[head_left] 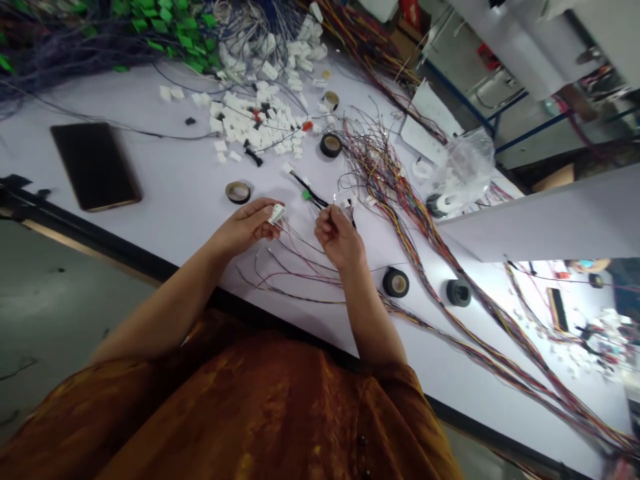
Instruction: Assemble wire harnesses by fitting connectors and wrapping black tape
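Observation:
My left hand (pixel 245 229) pinches a small white plastic wire connector (pixel 276 214) between thumb and fingers. Thin coloured wires (pixel 300 257) trail from that connector across the white workbench (pixel 175 193). My right hand (pixel 339 239) is raised close by, its fingertips pinching a thin wire end (pixel 333 208). A black-sheathed wire lead (pixel 310 190) with a small green tag lies just beyond the hands. Between my fingers, the exact grip on the wire is partly hidden.
Loose white connectors (pixel 255 123) lie in a heap ahead. Several tape rolls (pixel 396 282) stand around the hands. Bundled multicoloured wire harnesses (pixel 380 180) run along the right. A dark phone (pixel 95 167) lies at left, and a plastic bag (pixel 465 170) sits far right.

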A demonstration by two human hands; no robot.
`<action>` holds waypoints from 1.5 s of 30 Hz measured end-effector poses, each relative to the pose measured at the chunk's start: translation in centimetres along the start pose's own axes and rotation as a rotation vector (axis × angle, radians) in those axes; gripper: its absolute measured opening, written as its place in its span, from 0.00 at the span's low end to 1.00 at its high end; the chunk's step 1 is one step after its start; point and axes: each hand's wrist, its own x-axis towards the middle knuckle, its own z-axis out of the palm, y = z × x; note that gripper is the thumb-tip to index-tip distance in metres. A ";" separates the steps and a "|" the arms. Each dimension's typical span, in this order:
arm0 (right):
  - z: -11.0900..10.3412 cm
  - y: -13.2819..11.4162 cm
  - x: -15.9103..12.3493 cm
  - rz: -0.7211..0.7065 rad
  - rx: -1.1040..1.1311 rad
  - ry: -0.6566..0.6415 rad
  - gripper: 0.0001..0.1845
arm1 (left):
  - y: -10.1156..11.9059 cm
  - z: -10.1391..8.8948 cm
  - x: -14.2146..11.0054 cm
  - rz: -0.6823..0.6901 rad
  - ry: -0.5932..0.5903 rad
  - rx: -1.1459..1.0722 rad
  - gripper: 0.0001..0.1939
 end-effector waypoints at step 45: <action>-0.1 6.6 -1.0 -0.537 -1.121 0.042 0.08 | -0.6 0.9 -0.9 0.073 0.054 0.283 0.20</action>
